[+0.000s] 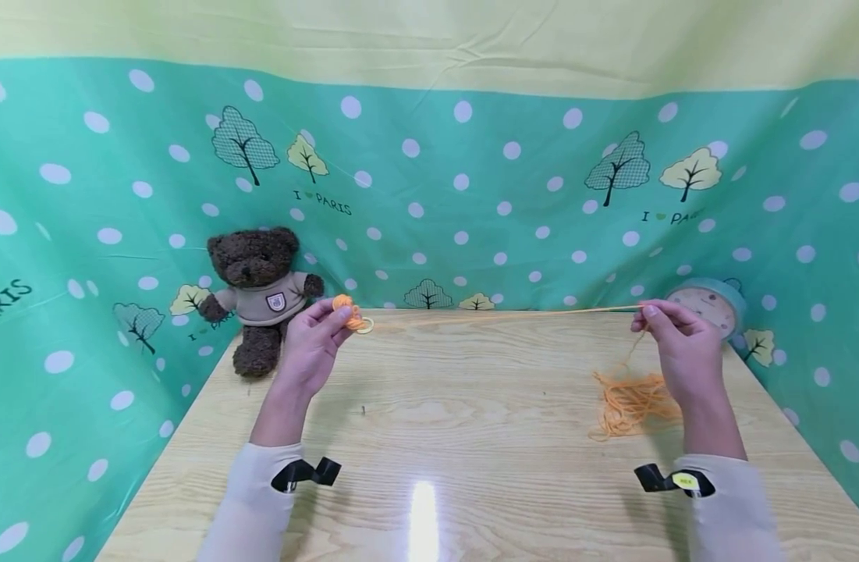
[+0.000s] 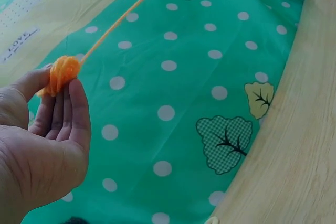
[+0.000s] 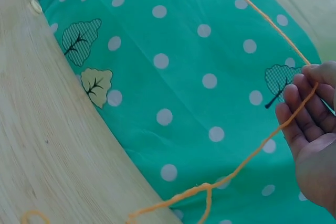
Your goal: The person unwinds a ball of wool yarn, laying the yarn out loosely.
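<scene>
In the head view my left hand [image 1: 311, 343] pinches a small wound bundle of orange yarn [image 1: 345, 311] between thumb and fingers. From this bundle a taut yarn strand [image 1: 541, 314] runs across to my right hand [image 1: 685, 343], whose thumb and fingertips pinch it. Both hands are raised above the table. Below the right hand the strand [image 3: 257, 150] hangs slack in the right wrist view, toward a loose heap of orange yarn [image 1: 636, 402] on the table. The left wrist view shows the yarn bundle [image 2: 65, 73] held at the fingertips.
A brown teddy bear [image 1: 257, 289] sits at the back left of the wooden table [image 1: 457, 414]. A round teal clock [image 1: 710, 304] stands at the back right, partly behind my right hand. Near the back edge lies a pale ring [image 3: 35, 6]. A polka-dot curtain [image 1: 464, 211] surrounds the table.
</scene>
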A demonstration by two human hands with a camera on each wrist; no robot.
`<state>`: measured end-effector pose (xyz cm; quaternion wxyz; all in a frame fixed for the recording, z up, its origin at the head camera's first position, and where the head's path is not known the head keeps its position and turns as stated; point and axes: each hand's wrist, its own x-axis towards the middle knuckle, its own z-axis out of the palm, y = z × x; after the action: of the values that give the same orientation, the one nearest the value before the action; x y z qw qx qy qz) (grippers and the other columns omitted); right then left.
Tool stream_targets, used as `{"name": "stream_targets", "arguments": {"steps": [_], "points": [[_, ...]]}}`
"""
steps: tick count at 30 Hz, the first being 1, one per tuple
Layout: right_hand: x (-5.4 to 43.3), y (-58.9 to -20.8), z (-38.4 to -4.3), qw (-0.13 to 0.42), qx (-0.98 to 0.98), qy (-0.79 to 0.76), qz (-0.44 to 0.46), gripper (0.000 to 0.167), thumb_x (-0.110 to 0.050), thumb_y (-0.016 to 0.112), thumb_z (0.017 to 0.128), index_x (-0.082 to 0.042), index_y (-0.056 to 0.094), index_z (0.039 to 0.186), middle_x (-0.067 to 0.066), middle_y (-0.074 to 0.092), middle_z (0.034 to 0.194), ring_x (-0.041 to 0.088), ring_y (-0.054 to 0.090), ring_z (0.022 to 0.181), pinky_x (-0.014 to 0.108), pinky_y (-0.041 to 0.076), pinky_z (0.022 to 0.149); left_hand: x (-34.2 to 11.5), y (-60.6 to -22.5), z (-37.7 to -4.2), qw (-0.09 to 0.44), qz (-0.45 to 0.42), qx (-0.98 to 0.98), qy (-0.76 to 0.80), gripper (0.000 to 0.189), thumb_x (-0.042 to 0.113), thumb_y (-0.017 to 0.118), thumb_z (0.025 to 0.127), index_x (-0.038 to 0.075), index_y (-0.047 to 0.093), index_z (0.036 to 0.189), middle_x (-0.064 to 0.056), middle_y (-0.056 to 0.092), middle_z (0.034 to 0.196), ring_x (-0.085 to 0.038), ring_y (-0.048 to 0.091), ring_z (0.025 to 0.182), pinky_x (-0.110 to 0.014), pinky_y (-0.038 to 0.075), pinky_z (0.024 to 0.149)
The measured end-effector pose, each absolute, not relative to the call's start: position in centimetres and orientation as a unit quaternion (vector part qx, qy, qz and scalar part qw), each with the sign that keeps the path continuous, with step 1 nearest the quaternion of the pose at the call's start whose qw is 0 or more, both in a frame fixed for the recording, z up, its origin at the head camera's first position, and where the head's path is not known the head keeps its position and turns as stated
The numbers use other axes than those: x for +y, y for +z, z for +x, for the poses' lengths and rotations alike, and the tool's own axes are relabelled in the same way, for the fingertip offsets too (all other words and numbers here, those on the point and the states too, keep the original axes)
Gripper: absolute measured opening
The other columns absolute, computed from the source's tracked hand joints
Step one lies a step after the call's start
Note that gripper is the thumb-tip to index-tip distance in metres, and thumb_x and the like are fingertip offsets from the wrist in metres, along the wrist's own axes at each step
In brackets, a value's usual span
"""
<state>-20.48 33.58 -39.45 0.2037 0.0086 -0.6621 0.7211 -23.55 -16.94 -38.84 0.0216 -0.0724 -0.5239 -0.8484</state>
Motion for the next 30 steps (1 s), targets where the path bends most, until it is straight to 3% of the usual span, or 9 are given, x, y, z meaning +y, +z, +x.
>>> {"name": "stream_targets", "arguments": {"steps": [11, 20, 30], "points": [[35.6, -39.0, -19.8, 0.235, -0.622, 0.747, 0.014, 0.027, -0.012, 0.073, 0.095, 0.006, 0.072, 0.115, 0.002, 0.07, 0.101, 0.011, 0.071, 0.082, 0.015, 0.06, 0.081, -17.8, -38.7, -23.5, 0.024, -0.079, -0.526, -0.847, 0.017, 0.0, 0.063, 0.101, 0.013, 0.072, 0.098, 0.002, 0.078, 0.094, -0.008, 0.074, 0.089, -0.021, 0.061, 0.082], [38.0, -39.6, -19.4, 0.243, -0.558, 0.793, 0.029, 0.019, 0.001, 0.07, 0.095, 0.007, 0.074, 0.112, 0.006, 0.075, 0.095, 0.015, 0.073, 0.077, 0.02, 0.062, 0.075, -18.4, -38.4, -23.3, 0.038, -0.083, -0.523, -0.847, 0.014, 0.001, 0.064, 0.1, 0.013, 0.072, 0.099, 0.002, 0.077, 0.094, -0.009, 0.075, 0.089, -0.021, 0.061, 0.084], [40.9, -40.9, -18.7, 0.243, -0.522, 0.818, -0.007, 0.015, 0.004, 0.071, 0.093, 0.007, 0.075, 0.107, 0.007, 0.077, 0.09, 0.016, 0.074, 0.075, 0.021, 0.062, 0.071, -19.3, -38.2, -23.2, 0.027, -0.092, -0.527, -0.844, 0.01, 0.003, 0.067, 0.099, 0.01, 0.072, 0.103, -0.001, 0.077, 0.097, -0.011, 0.076, 0.092, -0.023, 0.062, 0.086]]}}
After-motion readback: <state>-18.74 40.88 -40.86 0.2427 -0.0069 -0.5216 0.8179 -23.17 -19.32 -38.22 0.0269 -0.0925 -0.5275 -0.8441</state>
